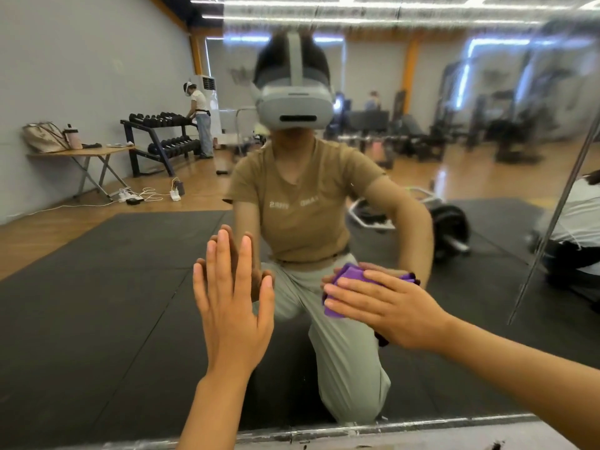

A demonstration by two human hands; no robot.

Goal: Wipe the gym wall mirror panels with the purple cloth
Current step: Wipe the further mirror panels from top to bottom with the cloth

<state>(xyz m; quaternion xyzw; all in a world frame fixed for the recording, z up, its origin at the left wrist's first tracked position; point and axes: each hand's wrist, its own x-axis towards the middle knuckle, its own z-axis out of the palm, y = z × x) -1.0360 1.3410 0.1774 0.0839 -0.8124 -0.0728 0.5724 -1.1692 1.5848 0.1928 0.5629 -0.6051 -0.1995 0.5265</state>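
Mirror [422, 92]: 1 purple cloth [344, 276] under right hand [389, 306]; left hand [232, 306] flat.

One head-worn camera, the only view, faces a wall mirror [422, 177] straight on and slightly downward from close range, low near the mirror's bottom edge, with the gym behind the camera showing in reflection.

The wall mirror panel [454, 196] stands upright, its glass smeared and hazy toward the upper right, a vertical seam near its right edge. The purple cloth [349, 280], folded into a bunched pad, lies flat against the lower glass.
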